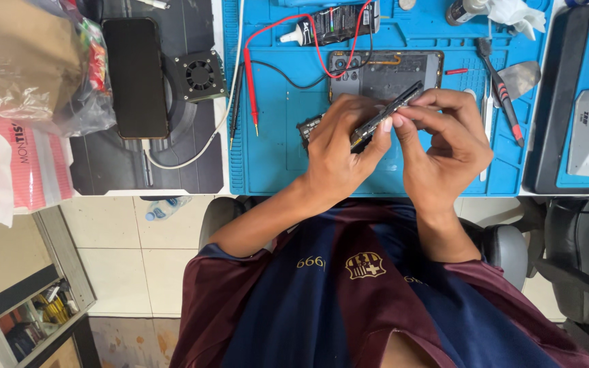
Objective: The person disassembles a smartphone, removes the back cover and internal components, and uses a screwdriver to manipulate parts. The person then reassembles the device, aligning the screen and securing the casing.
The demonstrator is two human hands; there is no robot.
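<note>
Both hands grip one slim dark phone part [386, 112] edge-up above the blue mat [274, 150]: the left hand [339, 146] pinches its lower end, the right hand [441, 140] its upper end, fingers closed on it. The step looks like prying or inspecting; next calls for steady thumb pressure. One opened phone [384, 71], one black phone [136, 76], two probes [249, 82]

Matt blue rubbery mat [274, 157], glossy black phone glass [135, 76], crinkly clear plastic bag [28, 61]
</note>
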